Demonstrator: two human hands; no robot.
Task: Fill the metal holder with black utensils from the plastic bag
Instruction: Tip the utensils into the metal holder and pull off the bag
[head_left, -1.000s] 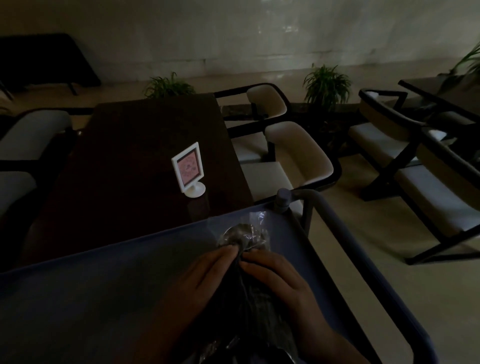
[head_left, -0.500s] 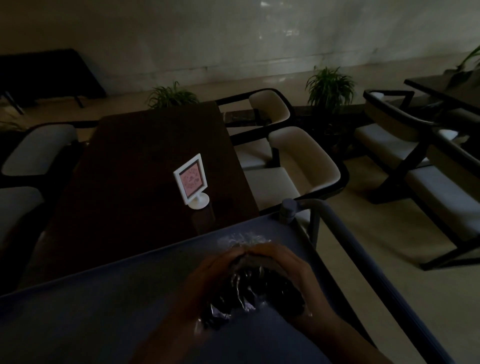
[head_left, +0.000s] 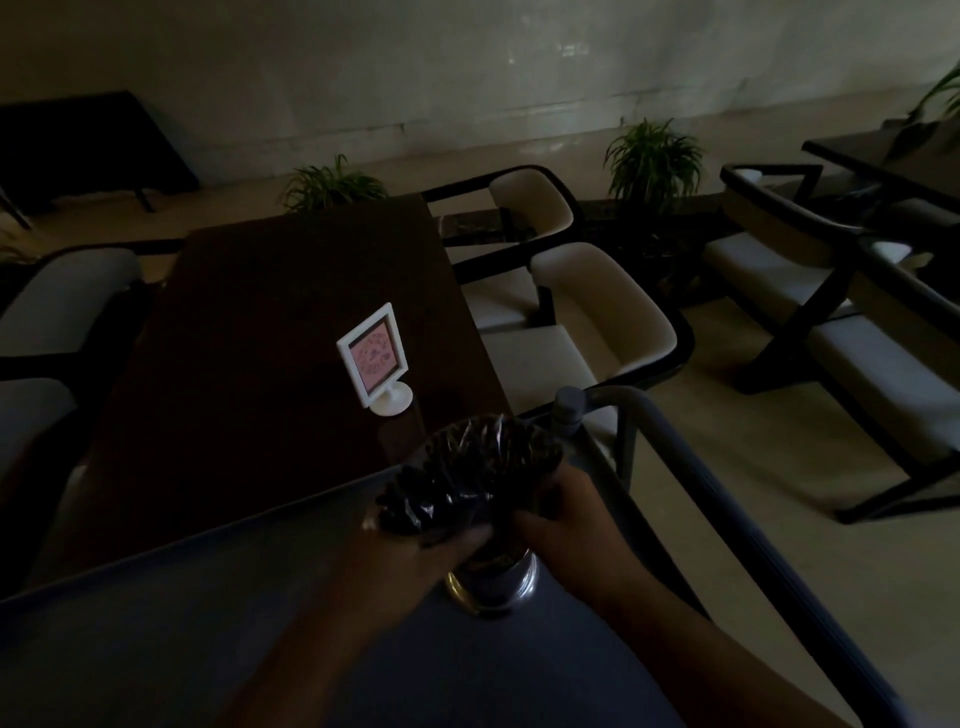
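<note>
A clear plastic bag (head_left: 470, 475) packed with black utensils fans out above the cart, its wide end pointing away from me. My left hand (head_left: 415, 558) grips the bag's near end from the left. My right hand (head_left: 563, 512) holds the same bundle from the right. Just below both hands a shiny metal holder (head_left: 493, 584) stands upright on the grey cart top (head_left: 156, 649); the utensils' lower ends seem to reach down into it, though the dim light hides the detail.
A dark wooden table (head_left: 249, 374) with a white framed sign (head_left: 375, 358) lies beyond the cart. The cart's grey handle rail (head_left: 727, 519) runs down the right. Cream chairs (head_left: 587, 322) stand to the right, potted plants at the wall.
The bag of utensils has been lifted off the cart top and tipped upright over the metal holder, which now shows below my hands. Both hands rose with it.
</note>
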